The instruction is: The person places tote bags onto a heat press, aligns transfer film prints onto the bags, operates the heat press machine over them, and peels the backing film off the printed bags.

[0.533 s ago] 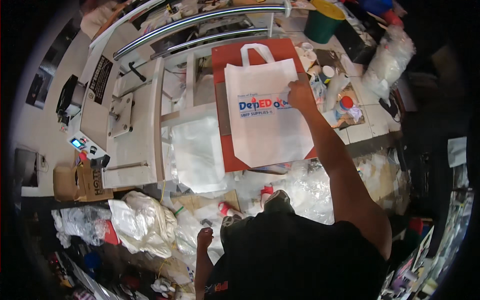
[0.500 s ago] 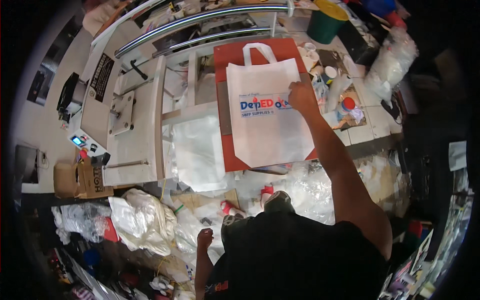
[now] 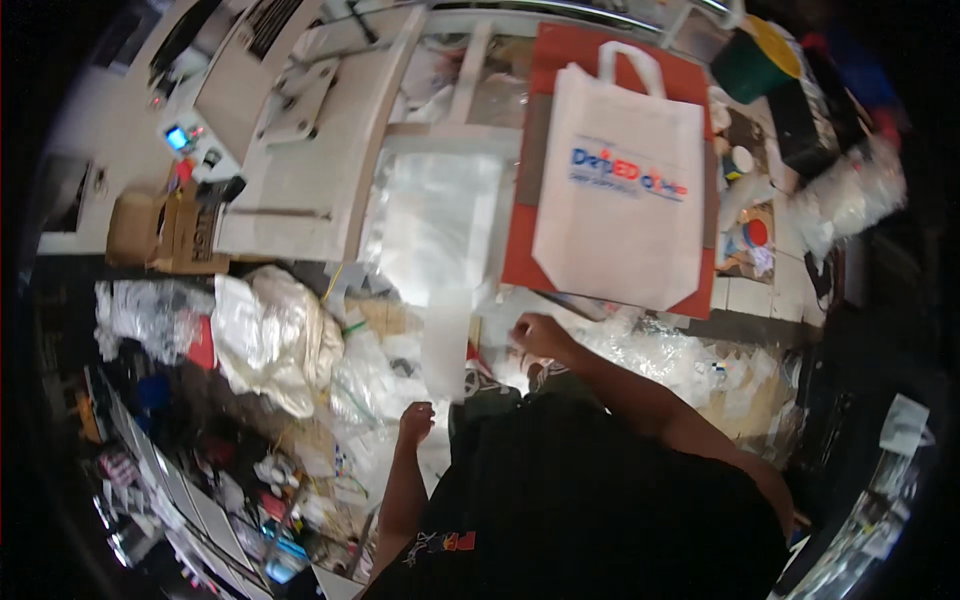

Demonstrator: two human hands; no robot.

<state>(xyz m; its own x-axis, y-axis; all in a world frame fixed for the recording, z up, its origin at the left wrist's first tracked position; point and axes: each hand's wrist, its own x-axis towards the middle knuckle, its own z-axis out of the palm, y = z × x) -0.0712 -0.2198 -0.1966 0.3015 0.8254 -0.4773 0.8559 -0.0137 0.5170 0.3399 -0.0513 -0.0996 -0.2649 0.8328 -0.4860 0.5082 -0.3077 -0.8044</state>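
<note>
My right hand (image 3: 540, 338) is over my lap, just below the front edge of the red board (image 3: 522, 258). Its fingers are blurred, loosely bent and a little apart, with nothing visible in them. On the board lies a flat white tote bag (image 3: 615, 235) with a blue and red print, its handle pointing away from me. Lower left, my left hand (image 3: 416, 422) hangs with curled fingers and no object visible in it. Between the hands, a pale translucent strip (image 3: 446, 345) extends below a stack of clear sheets (image 3: 430, 220); neither hand visibly touches it.
A white press machine with a small control panel (image 3: 195, 145) stands at left. An open cardboard box (image 3: 160, 230) and a cream sack (image 3: 275, 335) lie below it. Cups and a red-capped bottle (image 3: 752, 234) crowd the board's right. A green bucket (image 3: 745, 68) stands behind.
My right hand has left the bag's print and come down left toward my lap. The pale strip now shows below the clear sheets. My view has turned, so the bag sits farther right.
</note>
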